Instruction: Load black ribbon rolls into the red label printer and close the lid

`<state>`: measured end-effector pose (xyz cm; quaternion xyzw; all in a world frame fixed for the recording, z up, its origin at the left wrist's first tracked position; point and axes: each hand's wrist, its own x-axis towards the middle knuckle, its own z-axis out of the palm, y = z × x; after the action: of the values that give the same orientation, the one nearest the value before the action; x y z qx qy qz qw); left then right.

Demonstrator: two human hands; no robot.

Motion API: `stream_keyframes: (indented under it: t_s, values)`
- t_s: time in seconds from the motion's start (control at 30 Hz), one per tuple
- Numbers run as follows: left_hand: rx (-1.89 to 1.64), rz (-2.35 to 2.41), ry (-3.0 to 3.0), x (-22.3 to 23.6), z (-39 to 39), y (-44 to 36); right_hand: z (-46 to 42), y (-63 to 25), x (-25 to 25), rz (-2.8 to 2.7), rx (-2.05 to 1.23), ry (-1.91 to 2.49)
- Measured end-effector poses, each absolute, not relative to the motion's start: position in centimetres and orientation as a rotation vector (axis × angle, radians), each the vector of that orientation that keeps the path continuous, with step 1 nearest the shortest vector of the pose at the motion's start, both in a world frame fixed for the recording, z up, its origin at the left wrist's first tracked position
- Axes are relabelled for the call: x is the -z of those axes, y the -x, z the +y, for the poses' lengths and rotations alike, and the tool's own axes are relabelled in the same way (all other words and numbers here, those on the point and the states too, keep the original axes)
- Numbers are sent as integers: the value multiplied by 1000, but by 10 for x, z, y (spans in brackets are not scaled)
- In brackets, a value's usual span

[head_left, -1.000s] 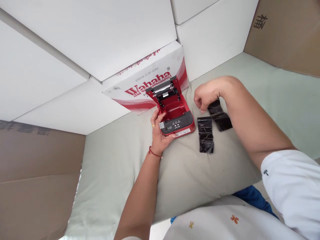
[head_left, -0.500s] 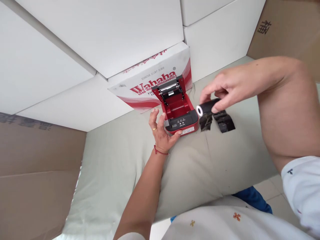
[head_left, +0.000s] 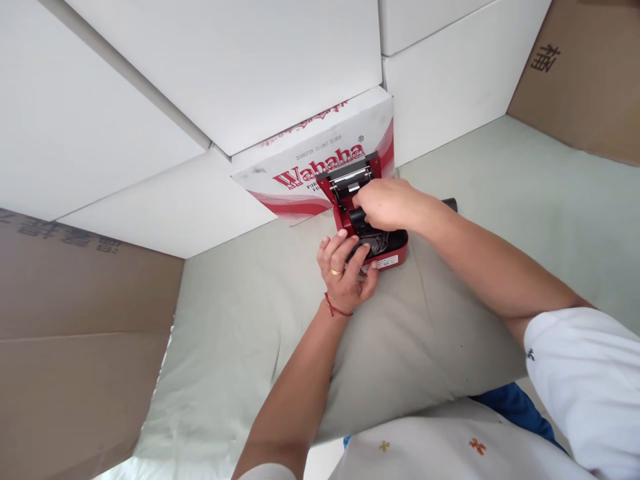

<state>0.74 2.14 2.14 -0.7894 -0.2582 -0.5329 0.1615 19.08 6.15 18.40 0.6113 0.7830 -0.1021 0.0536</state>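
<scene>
A small red and black label printer [head_left: 403, 248] stands with its lid [head_left: 350, 175] raised. My right hand [head_left: 387, 203] is closed on a black ribbon roll [head_left: 357, 217] at the printer's open bay and hides much of it. A loose flap of shiny black film [head_left: 377, 240] hangs from the roll over the printer's front panel. At the front left corner, my left hand [head_left: 345, 267] grips the printer, its thumb low on the front and its fingertips over the top, touching the film. Another black roll [head_left: 451, 204] shows partly behind my right wrist.
A white and red Wahaha carton [head_left: 315, 157] stands right behind the printer. White boxes [head_left: 460, 93] form a wall behind it. Brown cardboard boxes [head_left: 85, 333] flank both sides. Pale green cloth [head_left: 240, 333] covers the soft surface under the printer.
My right hand took hold of the black roll at the printer's right and brought it left to the open bay. My left hand shifted so its fingers reach over the front panel onto the film.
</scene>
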Motion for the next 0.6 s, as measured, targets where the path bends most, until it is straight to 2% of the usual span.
stream_keyframes:
  t_s: [0.17, 0.33, 0.5, 0.6]
  values:
    - [1481, -781, 2351, -21, 21, -5, 70, -192, -173, 2374, 335, -1872]
    - [1499, -749, 2363, -20, 20, -2, 53, -209, -204, 2716, 456, -1602]
    - [1473, -786, 2447, -16, 17, 0, 54, -223, -220, 2771, 124, -2087]
    - [1465, -775, 2367, -15, 16, -2, 66, -227, -209, 2785, 149, -1978]
